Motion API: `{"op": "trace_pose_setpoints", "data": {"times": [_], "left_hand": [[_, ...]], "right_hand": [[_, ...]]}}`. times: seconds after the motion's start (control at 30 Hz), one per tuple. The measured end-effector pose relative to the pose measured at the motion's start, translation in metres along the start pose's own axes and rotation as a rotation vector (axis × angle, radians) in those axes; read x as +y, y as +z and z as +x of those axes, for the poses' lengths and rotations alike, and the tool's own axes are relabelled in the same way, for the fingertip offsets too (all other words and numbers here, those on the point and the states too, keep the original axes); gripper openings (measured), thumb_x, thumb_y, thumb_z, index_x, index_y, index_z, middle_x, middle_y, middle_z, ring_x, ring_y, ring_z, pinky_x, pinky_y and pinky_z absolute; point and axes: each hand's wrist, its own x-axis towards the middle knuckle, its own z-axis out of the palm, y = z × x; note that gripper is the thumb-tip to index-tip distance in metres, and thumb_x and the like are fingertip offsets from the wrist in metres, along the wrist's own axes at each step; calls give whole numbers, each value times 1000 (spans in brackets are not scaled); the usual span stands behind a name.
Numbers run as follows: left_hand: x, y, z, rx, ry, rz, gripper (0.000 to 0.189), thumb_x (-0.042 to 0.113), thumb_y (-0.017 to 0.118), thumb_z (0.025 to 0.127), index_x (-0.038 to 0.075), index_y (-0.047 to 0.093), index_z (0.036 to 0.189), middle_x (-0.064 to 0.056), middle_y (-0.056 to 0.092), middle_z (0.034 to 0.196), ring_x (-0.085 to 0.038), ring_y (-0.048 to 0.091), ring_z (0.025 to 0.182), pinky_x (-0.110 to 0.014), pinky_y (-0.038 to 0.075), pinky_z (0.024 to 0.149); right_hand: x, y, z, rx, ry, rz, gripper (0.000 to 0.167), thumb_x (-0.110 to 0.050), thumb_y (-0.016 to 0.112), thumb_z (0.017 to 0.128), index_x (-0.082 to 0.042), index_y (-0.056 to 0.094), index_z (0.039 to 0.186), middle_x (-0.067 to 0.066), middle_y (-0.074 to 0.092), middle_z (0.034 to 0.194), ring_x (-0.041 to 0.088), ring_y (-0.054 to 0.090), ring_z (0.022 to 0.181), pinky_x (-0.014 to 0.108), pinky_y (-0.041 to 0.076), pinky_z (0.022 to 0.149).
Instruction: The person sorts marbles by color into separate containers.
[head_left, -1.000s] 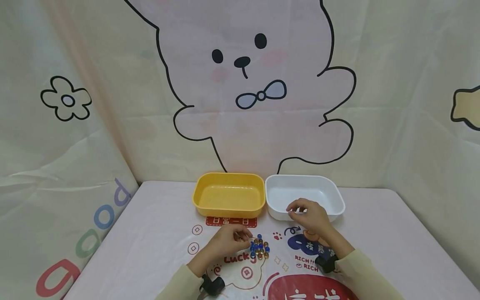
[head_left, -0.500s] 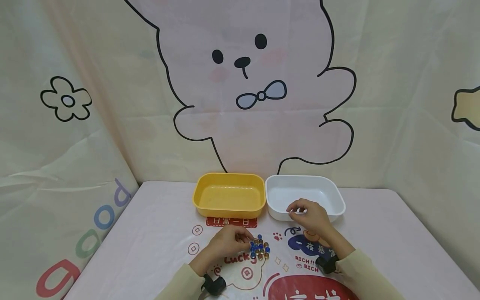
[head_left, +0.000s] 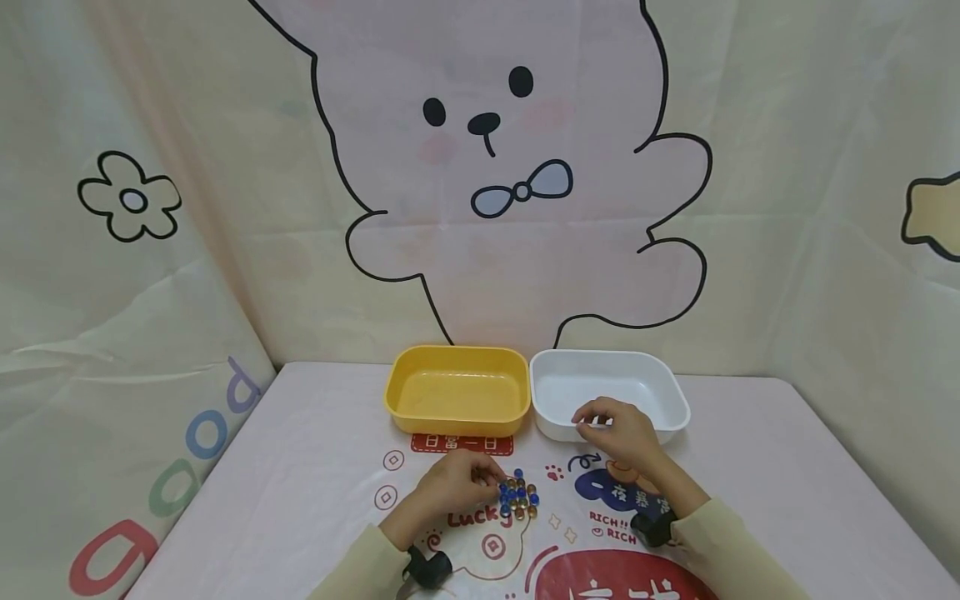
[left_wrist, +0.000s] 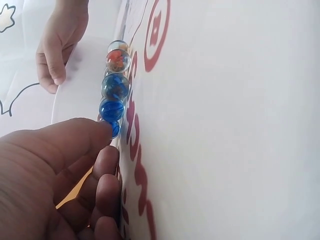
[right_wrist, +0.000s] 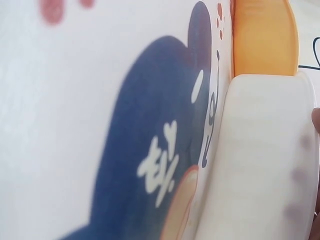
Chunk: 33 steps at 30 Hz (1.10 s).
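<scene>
A tight cluster of blue and amber glass marbles lies on the printed tablecloth in front of the basins. At its left edge is my left hand. In the left wrist view its thumb and forefinger pinch a blue marble at the near end of the row, partly hidden by the thumb. My right hand hangs over the front rim of the white basin, its fingers loosely bent and holding nothing. Side by side with the white basin, a yellow basin stands to its left with nothing inside.
Both basins stand near the back edge of the table, close to a curtain with a bear drawing. A small black camera sits on each wrist, the left camera and the right camera.
My left hand has shifted very slightly right, its fingertips closer to the marbles. The right hand, the basins and the marble cluster hold their places.
</scene>
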Motion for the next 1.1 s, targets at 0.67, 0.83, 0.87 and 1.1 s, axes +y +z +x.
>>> {"op": "trace_pose_setpoints", "data": {"times": [0.67, 0.83, 0.87, 1.1], "left_hand": [[2, 1, 1, 9, -5, 36, 8, 28, 75, 80, 33, 69, 83, 12, 62, 78, -10, 54, 74, -29, 40, 68], [2, 1, 2, 3, 1, 26, 8, 27, 74, 80, 33, 69, 83, 11, 62, 77, -10, 55, 74, -29, 40, 68], [1, 1, 2, 2, 1, 25, 7, 27, 73, 80, 33, 69, 83, 11, 62, 77, -10, 55, 74, -29, 40, 68], [-2, -4, 2, -6, 28, -97, 6, 26, 73, 83, 28, 71, 88, 8, 64, 83, -12, 56, 77, -27, 47, 66]], "right_hand": [[-1, -1, 1, -17, 15, 19, 7, -22, 73, 82, -26, 72, 88, -6, 67, 88, 13, 53, 82, 27, 44, 70], [-1, -2, 2, -29, 17, 26, 7, -22, 73, 83, -25, 72, 89, -5, 67, 88, 14, 54, 82, 28, 45, 70], [-1, -2, 2, -30, 18, 27, 7, -22, 73, 82, -25, 72, 89, -5, 67, 88, 14, 54, 82, 27, 45, 70], [-2, -4, 1, -48, 30, 36, 8, -25, 73, 83, -24, 74, 91, -5, 70, 92, 15, 55, 85, 27, 45, 72]]}}
